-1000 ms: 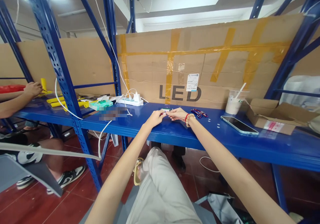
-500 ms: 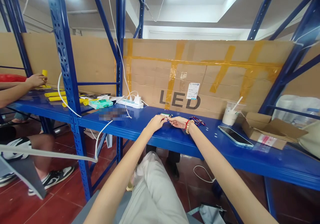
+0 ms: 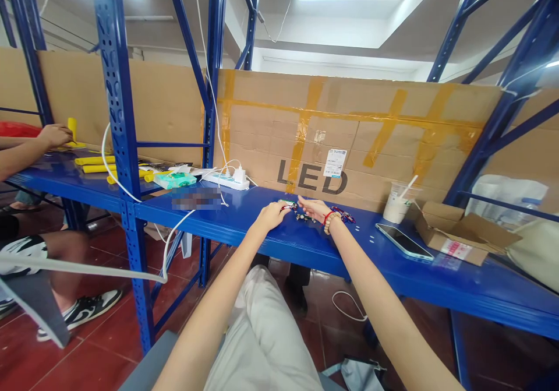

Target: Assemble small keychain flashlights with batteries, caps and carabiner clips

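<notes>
My left hand is closed over the blue tabletop, its fingertips pinching a small shiny piece, partly hidden and too small to name. Just to its right, my right hand has its thumb raised and fingers apart, with nothing visible in them. A red string and a beaded bracelet circle that wrist. Below the right fingers lie small dark beaded-looking pieces. Behind the right wrist sits a little heap of red and blue shiny pieces.
On the right are a phone, a cup with a straw and an open cardboard box. To the left stand a power strip and a tissue pack. Another person's hand holds something yellow beyond the blue post.
My right hand has drawn away from the left fingertips and its fingers have spread, revealing dark pieces on the table. My left hand stays closed in place. The view has shifted slightly.
</notes>
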A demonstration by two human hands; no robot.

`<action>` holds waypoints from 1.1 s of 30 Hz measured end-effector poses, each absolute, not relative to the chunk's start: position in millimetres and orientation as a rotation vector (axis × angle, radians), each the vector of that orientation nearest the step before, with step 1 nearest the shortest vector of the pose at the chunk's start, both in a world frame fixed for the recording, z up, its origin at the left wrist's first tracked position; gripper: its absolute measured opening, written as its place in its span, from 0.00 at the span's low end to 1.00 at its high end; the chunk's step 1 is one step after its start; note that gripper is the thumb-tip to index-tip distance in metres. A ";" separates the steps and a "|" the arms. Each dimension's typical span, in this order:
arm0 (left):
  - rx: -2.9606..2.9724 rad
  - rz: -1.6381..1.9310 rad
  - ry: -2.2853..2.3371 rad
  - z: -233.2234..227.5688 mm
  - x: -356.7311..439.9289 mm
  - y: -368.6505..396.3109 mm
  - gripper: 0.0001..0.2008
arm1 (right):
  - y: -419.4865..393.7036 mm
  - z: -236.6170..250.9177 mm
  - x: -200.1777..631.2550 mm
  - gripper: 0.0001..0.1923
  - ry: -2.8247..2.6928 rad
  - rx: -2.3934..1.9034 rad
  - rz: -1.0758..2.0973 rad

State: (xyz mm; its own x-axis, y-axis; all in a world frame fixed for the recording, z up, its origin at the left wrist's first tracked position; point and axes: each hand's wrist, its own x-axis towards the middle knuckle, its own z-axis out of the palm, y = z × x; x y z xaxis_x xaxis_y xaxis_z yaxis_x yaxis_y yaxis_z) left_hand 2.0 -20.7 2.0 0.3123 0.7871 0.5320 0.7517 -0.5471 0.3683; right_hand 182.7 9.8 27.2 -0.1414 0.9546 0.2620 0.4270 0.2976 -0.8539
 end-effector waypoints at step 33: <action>2.274 1.024 1.907 10.2 1.5 -25.2 0.17 | 11.9 10.3 175.2 0.23 -2.165 -1.757 0.032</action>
